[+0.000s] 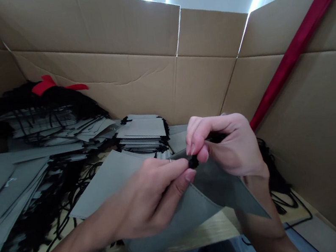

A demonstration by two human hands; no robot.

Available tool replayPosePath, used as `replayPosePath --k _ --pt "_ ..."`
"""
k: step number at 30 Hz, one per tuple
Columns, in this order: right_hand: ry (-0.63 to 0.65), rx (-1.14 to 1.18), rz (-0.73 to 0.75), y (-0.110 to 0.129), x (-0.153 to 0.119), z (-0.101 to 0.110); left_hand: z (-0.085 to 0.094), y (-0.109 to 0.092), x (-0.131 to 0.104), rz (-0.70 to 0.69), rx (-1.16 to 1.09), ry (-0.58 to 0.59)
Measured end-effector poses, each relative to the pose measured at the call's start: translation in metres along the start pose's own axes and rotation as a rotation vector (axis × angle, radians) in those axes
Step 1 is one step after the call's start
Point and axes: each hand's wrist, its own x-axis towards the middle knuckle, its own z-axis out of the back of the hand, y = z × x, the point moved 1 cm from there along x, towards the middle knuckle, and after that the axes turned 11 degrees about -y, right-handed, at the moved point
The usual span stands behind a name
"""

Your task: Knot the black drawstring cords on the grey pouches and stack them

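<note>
Between my two hands is a small black cord knot at the edge of a grey flat bag. My left hand is closed, pinching the knot between thumb and forefinger. From above right, my right hand pinches the black cord just over the knot, its fingertips close to those of the left. The bag hangs below both hands, with its stitched edge showing and one corner out to the right. Part of the cord is hidden by my right fingers.
A neat stack of grey bags stands behind my hands. More bags with black cords pile up at the back left, and printed bags lie at the left. Cardboard walls surround the table. Black cords lie at the right.
</note>
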Motion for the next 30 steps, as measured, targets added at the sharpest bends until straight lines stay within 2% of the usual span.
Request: replayPosePath --k 4,7,10,12,15,19,25,30 --pt "0.014 0.008 0.015 -0.002 -0.001 -0.001 0.005 -0.002 -0.001 0.068 -0.048 0.029" --pt "0.029 -0.006 0.044 -0.002 0.0 0.003 0.01 0.003 0.001 0.139 -0.045 -0.013" --pt "0.111 -0.048 0.023 -0.003 0.001 0.004 0.012 0.006 0.005 0.126 -0.079 -0.047" --pt "0.171 -0.073 0.068 -0.004 0.002 0.002 0.012 0.007 0.007 0.103 -0.118 -0.051" --pt "0.159 -0.082 0.165 -0.006 0.003 -0.002 0.011 0.008 0.007 0.134 -0.124 -0.037" --pt "0.11 -0.035 0.039 -0.005 0.002 -0.006 0.01 0.009 0.003 0.143 -0.091 -0.006" --pt "0.101 0.267 -0.146 -0.009 -0.002 -0.011 0.003 0.003 -0.003 0.024 -0.07 -0.076" --pt "0.085 0.441 -0.192 -0.015 -0.006 -0.017 -0.011 0.005 -0.006 -0.189 -0.017 -0.254"
